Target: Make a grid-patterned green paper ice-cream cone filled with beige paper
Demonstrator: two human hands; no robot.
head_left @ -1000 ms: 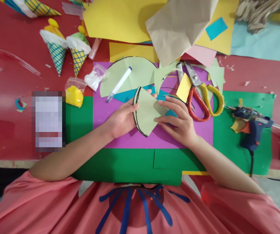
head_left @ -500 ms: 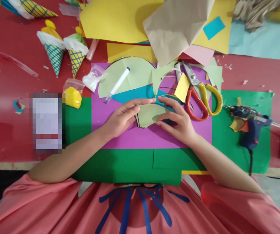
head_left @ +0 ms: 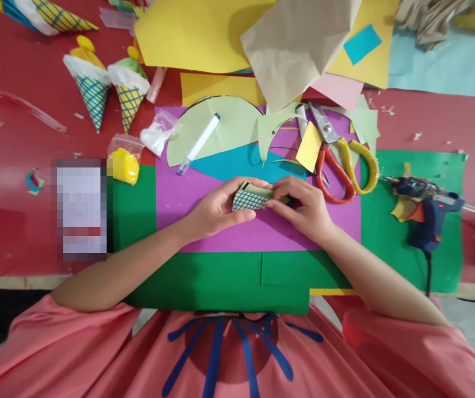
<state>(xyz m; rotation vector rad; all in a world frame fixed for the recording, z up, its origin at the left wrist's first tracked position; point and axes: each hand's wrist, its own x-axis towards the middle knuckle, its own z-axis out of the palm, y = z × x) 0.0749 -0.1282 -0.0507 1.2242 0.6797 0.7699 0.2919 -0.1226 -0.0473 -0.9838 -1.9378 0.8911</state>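
Note:
A pale green paper piece (head_left: 249,198) with a blue grid drawn on its outer face is curled between both hands above the purple sheet (head_left: 204,221). My left hand (head_left: 215,210) is closed round its left side, thumb underneath and fingers on top. My right hand (head_left: 304,207) pinches its right end with bent fingers. A blue paper sheet (head_left: 237,160) lies just beyond the hands.
Scissors with red and yellow handles (head_left: 339,160) lie to the right, a blue glue gun (head_left: 422,213) farther right on green paper (head_left: 386,243). A white marker (head_left: 199,143) rests on a pale green half-circle (head_left: 225,124). Two paper cones (head_left: 111,91) and yellow clay (head_left: 125,165) sit at left.
The flat pale green piece has been rolled up between both hands, so its grid-patterned face now shows. The hands have drawn closer together.

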